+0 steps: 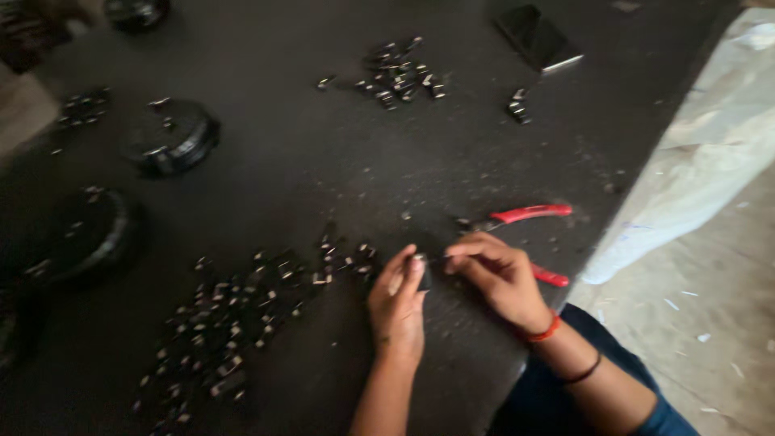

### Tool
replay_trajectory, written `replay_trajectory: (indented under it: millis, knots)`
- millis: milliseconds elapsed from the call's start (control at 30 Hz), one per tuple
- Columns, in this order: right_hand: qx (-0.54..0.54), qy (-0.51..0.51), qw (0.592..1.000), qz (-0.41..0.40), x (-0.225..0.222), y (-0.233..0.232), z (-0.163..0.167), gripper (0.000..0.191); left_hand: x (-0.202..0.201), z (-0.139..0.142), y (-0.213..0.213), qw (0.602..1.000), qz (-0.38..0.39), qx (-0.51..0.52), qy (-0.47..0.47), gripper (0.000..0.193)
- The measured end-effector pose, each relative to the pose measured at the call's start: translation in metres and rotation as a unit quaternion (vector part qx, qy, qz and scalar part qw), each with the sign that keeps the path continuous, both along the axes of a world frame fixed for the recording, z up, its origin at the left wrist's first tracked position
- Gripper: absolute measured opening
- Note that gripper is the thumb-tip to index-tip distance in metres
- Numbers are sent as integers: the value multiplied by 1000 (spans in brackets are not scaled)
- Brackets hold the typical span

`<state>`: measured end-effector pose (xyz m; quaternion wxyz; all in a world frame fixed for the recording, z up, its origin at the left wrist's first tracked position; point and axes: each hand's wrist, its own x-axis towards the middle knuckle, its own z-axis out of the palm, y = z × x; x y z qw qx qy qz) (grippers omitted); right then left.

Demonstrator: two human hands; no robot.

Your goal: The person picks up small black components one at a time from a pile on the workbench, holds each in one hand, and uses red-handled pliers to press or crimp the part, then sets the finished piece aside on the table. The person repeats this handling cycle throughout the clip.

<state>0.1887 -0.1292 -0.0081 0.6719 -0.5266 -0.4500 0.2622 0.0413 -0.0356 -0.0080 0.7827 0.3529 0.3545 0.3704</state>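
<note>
Both hands, left (397, 300) and right (499, 274), pinch what looks like 1 small dark part (425, 273) between fingertips.

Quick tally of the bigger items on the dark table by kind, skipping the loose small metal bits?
Red-handled pliers: 1
Round black discs: 3 clear, others cut off at the edges
Flat dark phone-like slab: 1
Heaps of small metal pieces: 2 main, too blurred to count singly
Total: 7
The left hand and right hand pinch one small dark piece.
</note>
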Motion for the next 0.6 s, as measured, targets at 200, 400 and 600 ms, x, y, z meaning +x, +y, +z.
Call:
replay_trajectory:
  millis: [200, 400, 600]
  knots:
    - [-7, 114, 993, 7, 5, -2, -20, 15, 4, -4, -1, 998, -33, 52, -32, 37]
    - [-5, 80, 997, -6, 3, -3, -27, 15, 1, -14, -1, 995, -54, 71, -50, 31]
    - [2, 76, 997, -4, 3, -1, -27, 15, 1, -21, 2, 991, -58, 100, -63, 30]
